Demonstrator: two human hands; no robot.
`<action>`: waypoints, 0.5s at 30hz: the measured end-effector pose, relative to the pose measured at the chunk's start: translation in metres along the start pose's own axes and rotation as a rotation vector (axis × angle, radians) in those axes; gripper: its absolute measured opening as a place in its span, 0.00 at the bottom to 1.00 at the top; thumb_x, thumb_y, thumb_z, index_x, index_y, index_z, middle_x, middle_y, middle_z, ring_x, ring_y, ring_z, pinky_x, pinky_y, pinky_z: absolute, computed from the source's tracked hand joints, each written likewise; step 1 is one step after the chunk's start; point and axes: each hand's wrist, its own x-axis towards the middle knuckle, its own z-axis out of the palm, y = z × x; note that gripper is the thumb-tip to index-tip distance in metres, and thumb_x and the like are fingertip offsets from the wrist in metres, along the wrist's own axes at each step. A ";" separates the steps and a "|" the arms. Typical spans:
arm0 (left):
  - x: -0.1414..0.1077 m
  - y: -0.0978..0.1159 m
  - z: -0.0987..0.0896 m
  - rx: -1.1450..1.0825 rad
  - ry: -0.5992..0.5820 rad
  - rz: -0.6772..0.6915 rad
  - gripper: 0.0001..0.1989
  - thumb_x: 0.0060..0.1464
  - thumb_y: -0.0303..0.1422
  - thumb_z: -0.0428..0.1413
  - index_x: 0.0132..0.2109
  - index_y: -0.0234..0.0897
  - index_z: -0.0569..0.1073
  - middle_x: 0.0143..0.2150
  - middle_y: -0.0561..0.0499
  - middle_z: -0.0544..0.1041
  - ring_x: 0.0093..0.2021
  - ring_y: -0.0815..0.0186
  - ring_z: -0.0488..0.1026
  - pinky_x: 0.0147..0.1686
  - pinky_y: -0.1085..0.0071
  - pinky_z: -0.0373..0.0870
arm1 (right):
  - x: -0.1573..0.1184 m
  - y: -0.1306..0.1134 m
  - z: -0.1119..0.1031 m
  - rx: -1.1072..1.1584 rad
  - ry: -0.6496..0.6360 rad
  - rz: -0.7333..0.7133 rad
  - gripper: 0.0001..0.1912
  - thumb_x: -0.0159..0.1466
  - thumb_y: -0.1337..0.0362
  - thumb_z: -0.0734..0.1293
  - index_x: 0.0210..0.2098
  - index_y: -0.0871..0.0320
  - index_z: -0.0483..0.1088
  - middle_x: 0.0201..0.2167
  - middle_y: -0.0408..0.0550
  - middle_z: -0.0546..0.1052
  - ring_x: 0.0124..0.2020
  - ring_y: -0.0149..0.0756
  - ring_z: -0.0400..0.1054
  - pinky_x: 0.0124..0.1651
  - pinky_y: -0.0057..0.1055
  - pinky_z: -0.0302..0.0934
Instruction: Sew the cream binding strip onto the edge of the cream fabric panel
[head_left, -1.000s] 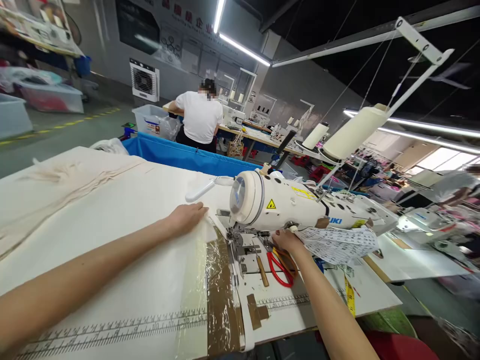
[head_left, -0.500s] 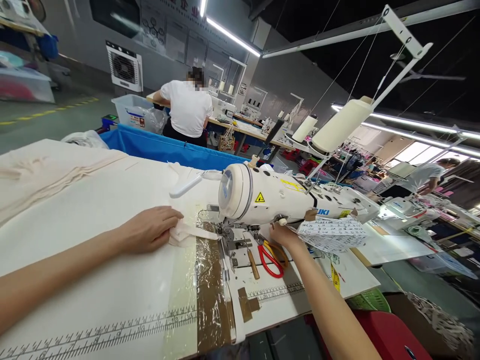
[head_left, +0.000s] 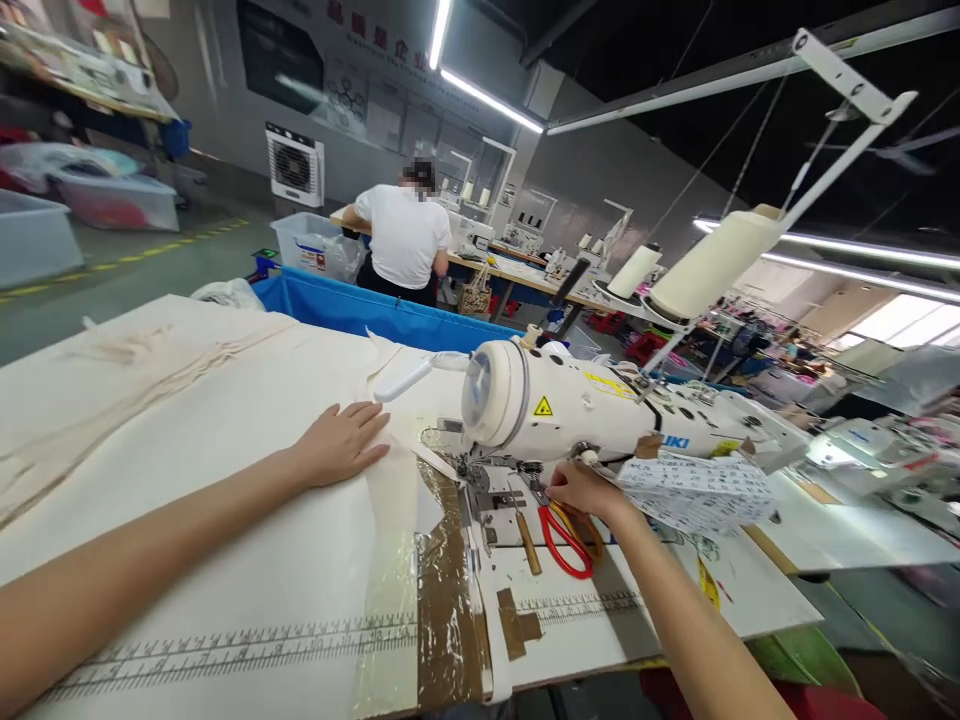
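My left hand (head_left: 341, 443) lies flat with fingers spread on pale fabric (head_left: 401, 480) at the left of the sewing machine (head_left: 555, 395). A narrow cream strip (head_left: 439, 462) runs from there to the presser foot area. Under the machine's arm, my right hand (head_left: 583, 488) is closed, with its fingertips partly hidden; what they grip cannot be made out. Just below it lie red-handled scissors (head_left: 562, 545) and a wooden-handled awl (head_left: 529, 540) on the machine bed. A white-handled tool (head_left: 405, 378) rests behind my left hand.
Bunched cream fabric (head_left: 195, 370) lies on the left of the table. Behind it hangs a blue cloth bin (head_left: 375, 315). Thread cones (head_left: 712, 262) stand at upper right, and a written paper (head_left: 694, 490) hangs by the machine. A person in a white shirt (head_left: 405, 235) sits farther back.
My left hand has gone from bent fingers on the strip's bunched end to lying flat and spread. The view has swung left; my right hand stays under the machine arm.
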 end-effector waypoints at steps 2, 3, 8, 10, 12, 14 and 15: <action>-0.004 0.003 -0.004 0.052 -0.009 -0.027 0.32 0.65 0.50 0.41 0.67 0.35 0.62 0.70 0.39 0.59 0.68 0.47 0.56 0.63 0.49 0.57 | 0.004 0.003 0.001 -0.024 0.018 -0.035 0.11 0.69 0.58 0.67 0.41 0.61 0.72 0.35 0.43 0.76 0.31 0.30 0.72 0.35 0.31 0.70; -0.009 0.005 -0.006 0.071 -0.006 -0.025 0.32 0.64 0.49 0.42 0.66 0.34 0.63 0.69 0.38 0.60 0.68 0.47 0.57 0.63 0.50 0.57 | 0.008 0.004 0.002 -0.035 0.036 -0.057 0.10 0.69 0.58 0.67 0.39 0.61 0.72 0.34 0.42 0.76 0.32 0.30 0.72 0.36 0.31 0.70; -0.061 0.022 -0.011 0.080 0.095 0.042 0.30 0.65 0.48 0.42 0.63 0.32 0.66 0.62 0.36 0.68 0.61 0.47 0.64 0.58 0.51 0.63 | 0.025 0.011 0.008 -0.032 0.189 -0.172 0.10 0.68 0.61 0.68 0.33 0.61 0.72 0.32 0.41 0.76 0.34 0.32 0.72 0.40 0.33 0.69; -0.094 0.040 -0.012 0.048 0.139 0.086 0.30 0.65 0.49 0.43 0.62 0.31 0.67 0.60 0.36 0.70 0.59 0.47 0.67 0.58 0.48 0.63 | 0.025 0.012 0.012 -0.012 0.274 -0.194 0.11 0.69 0.59 0.67 0.35 0.61 0.72 0.33 0.42 0.76 0.35 0.32 0.72 0.42 0.35 0.68; -0.131 0.067 -0.013 -0.021 0.159 0.175 0.29 0.63 0.48 0.46 0.62 0.31 0.67 0.56 0.36 0.74 0.56 0.48 0.70 0.59 0.49 0.63 | 0.019 0.012 0.018 0.020 0.374 -0.214 0.12 0.69 0.56 0.65 0.37 0.59 0.72 0.35 0.45 0.77 0.36 0.35 0.73 0.42 0.36 0.67; -0.163 0.096 -0.015 -0.132 0.118 0.304 0.32 0.60 0.47 0.51 0.66 0.34 0.63 0.56 0.37 0.75 0.55 0.49 0.71 0.59 0.54 0.65 | 0.006 0.011 0.027 0.060 0.464 -0.239 0.13 0.69 0.54 0.61 0.35 0.55 0.70 0.34 0.49 0.77 0.36 0.39 0.73 0.40 0.35 0.66; -0.176 0.109 -0.017 -0.192 0.091 0.384 0.30 0.61 0.41 0.51 0.68 0.39 0.61 0.53 0.41 0.77 0.51 0.54 0.74 0.56 0.61 0.69 | -0.002 0.011 0.033 0.080 0.500 -0.251 0.14 0.69 0.54 0.59 0.34 0.53 0.68 0.32 0.50 0.78 0.35 0.41 0.73 0.38 0.35 0.65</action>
